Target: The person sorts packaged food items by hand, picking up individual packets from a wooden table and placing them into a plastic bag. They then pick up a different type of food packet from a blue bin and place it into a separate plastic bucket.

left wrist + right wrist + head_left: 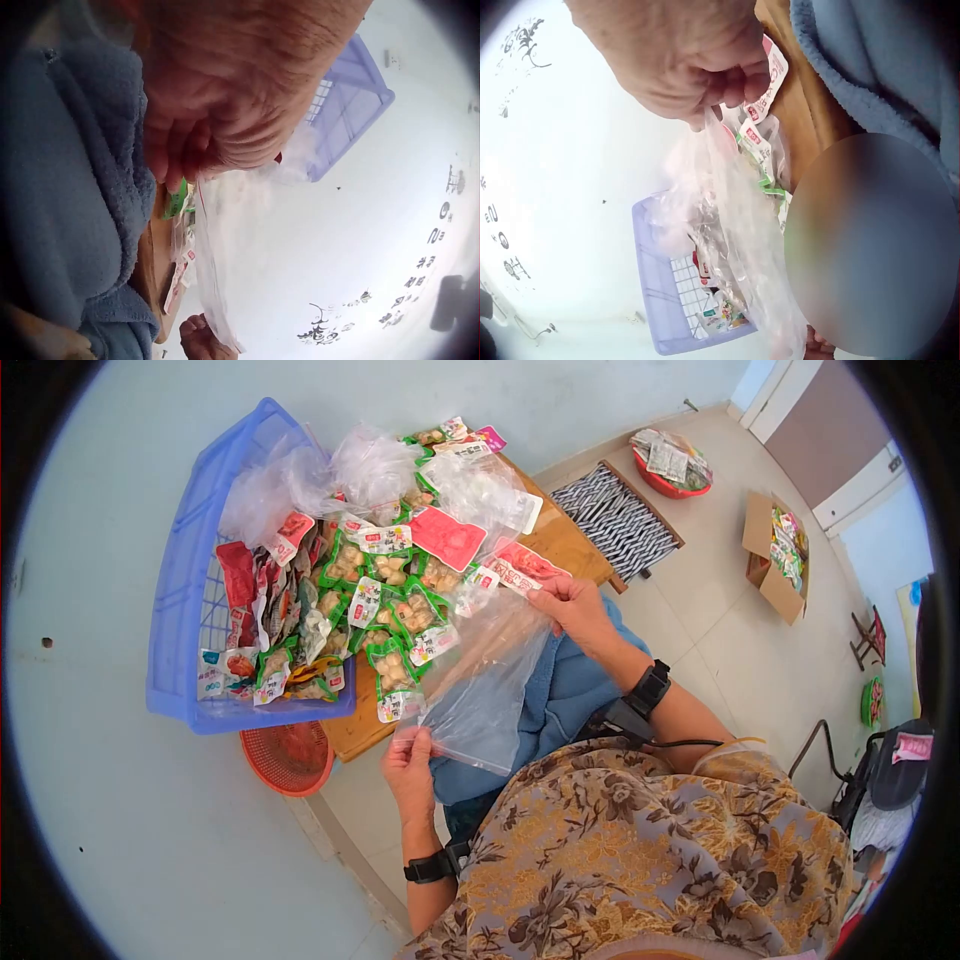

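A clear plastic bag [480, 695] is stretched between both hands over the lap. My left hand [408, 765] pinches its near left corner between thumb and fingers. At the opposite end, my right hand [580, 615] pinches the bag's other corner, beside a red and white packet [525, 567]. In the right wrist view the bag [742, 232] hangs from the right fingertips as a loose sheet. Green-edged snack packets [410, 610] with pale round pieces lie heaped just beyond the bag, on a wooden table [570, 545].
A blue plastic basket [175, 630] full of packets and crumpled clear bags [370, 465] leans at the left. Below it sits a red strainer basket [290, 760]. Farther off stand a striped stool [620, 520], a red basin [668, 485] and a cardboard box [762, 560] of packets.
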### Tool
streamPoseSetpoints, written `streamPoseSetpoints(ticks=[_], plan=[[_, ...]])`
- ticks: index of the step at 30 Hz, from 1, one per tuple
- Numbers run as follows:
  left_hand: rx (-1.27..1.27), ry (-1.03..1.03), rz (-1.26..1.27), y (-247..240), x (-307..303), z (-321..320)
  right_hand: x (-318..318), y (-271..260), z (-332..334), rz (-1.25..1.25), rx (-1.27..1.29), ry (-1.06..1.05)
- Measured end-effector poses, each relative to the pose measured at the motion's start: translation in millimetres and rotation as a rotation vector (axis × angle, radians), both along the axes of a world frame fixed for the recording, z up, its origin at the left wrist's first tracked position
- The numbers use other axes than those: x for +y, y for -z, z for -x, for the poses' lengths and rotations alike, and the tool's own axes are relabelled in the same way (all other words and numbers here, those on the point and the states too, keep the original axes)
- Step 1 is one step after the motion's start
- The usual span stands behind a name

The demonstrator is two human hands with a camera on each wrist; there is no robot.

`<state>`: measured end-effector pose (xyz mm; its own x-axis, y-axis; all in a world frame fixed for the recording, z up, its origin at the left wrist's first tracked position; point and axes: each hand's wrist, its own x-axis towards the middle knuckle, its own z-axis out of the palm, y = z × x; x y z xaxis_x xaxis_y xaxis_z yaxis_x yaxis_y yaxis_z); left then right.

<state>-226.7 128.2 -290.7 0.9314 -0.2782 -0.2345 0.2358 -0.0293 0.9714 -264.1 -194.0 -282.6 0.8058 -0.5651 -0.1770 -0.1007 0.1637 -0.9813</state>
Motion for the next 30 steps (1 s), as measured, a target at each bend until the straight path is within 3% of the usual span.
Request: streamPoseSetpoints(ticks=[7,10,12,16,19,21,30], plan=[[0.067,-0.094,0.100,-1.0,-4.4,6.5,-8.4,13.5,17.7,0.044,0.048,-0.089],[0.087,-0.100,0.128,0.1,-7.4,8.4,-15.5,10.0,20.6,0.139,0.082,-0.269],[0.088,-0.092,0.128,1.1,-6.6,7.9,-19.2,0.8,21.0,0.477,0.253,-0.388],[0.038,0.000,0.057,0.4,-6.3,6.4,-9.0,5.8,13.5,0.514,0.265,-0.341],[0.055,0.022,0.060,-4.2,-8.3,5.9,1.0,11.6,12.2,0.415,0.307,-0.434],[0.063,0.033,0.051,-5.9,-8.0,6.3,7.2,16.2,12.8,0.558,0.343,-0.456],[0.100,0.088,0.099,-8.8,-4.8,6.9,21.8,29.3,6.8,0.627,0.435,-0.459]])
